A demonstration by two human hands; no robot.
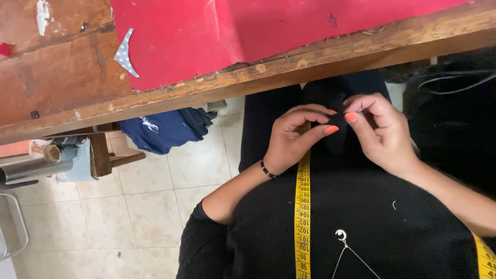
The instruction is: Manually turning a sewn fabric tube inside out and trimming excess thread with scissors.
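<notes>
My left hand (295,138) and my right hand (380,132) meet in my lap, just below the edge of a wooden table (67,88). Both pinch a small piece of black fabric (338,135) between thumb and fingers. The nails are painted orange. A black bead bracelet (268,170) circles my left wrist. A yellow measuring tape (302,217) hangs down over my black clothes, passing right under the left hand. The fabric blends into the black clothing, so its edges are hard to make out.
A red cloth (232,31) covers part of the table, with a grey dotted fabric scrap (124,51) beside it. Under the table lie a dark blue garment (165,129) and a metal cylinder (36,168) over a tiled floor (150,206). Black cables (454,82) run at right.
</notes>
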